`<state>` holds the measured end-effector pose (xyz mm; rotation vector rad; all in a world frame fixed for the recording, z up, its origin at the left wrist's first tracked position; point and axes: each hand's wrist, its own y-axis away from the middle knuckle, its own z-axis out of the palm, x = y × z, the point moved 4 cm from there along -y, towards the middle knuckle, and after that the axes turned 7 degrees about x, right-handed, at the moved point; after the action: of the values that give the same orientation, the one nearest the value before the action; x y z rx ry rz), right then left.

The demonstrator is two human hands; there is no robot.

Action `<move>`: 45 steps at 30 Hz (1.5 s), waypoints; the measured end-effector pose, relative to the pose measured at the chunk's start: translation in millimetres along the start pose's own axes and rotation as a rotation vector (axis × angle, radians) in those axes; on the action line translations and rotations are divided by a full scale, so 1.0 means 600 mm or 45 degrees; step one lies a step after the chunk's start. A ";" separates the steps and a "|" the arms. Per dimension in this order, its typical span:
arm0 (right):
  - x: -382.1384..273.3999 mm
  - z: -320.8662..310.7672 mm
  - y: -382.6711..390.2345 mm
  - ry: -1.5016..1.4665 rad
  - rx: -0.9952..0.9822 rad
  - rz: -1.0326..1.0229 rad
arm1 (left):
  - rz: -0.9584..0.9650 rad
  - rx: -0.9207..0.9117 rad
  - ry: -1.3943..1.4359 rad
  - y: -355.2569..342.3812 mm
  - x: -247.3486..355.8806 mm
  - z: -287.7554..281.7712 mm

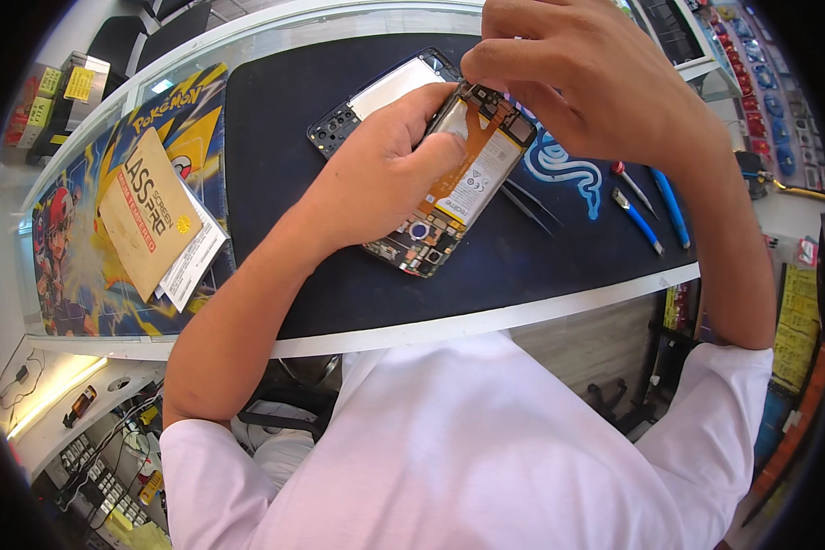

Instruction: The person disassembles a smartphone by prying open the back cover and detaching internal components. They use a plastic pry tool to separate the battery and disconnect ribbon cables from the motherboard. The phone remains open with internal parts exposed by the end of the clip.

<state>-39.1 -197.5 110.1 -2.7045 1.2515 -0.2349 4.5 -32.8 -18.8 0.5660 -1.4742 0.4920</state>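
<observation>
An opened smartphone [475,174] lies tilted above the dark mat, its battery, orange flex cable and circuit boards exposed. My left hand [390,170] is closed round its left side, with the thumb over the battery area. At the phone's far end my right hand [577,82] is bent over with its fingers pinched together; what they hold, if anything, is hidden. Behind my left hand rests a dark phone back cover [399,87] with a pale inner panel. Tweezers [533,209] lie on the mat, partly covered by the phone.
On the black mat [280,165], at the right, are a red-ended screwdriver [634,183], a blue-handled knife-like tool [638,222] and a blue pen-shaped tool [671,207]. A tan paper packet [147,215] sits on a colourful mat [73,275] at the left. The table's white edge [495,314] runs before me.
</observation>
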 end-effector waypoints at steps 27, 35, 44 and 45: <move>-0.013 0.031 0.026 -0.473 -0.319 0.079 | -0.006 -0.397 -0.274 0.015 -0.009 0.004; -0.009 0.042 0.035 -0.592 -0.348 0.178 | -0.020 -0.382 -0.270 0.016 -0.004 0.004; -0.030 0.032 0.083 -0.297 0.088 0.173 | -0.098 -0.358 -0.143 0.008 -0.015 -0.006; -0.029 0.034 0.089 -0.330 0.098 0.180 | -0.094 -0.352 -0.144 0.007 -0.017 -0.006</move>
<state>-85.5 -216.7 78.2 -2.4717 1.3169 0.0807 4.3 -26.7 -28.5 0.4319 -1.5913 0.1957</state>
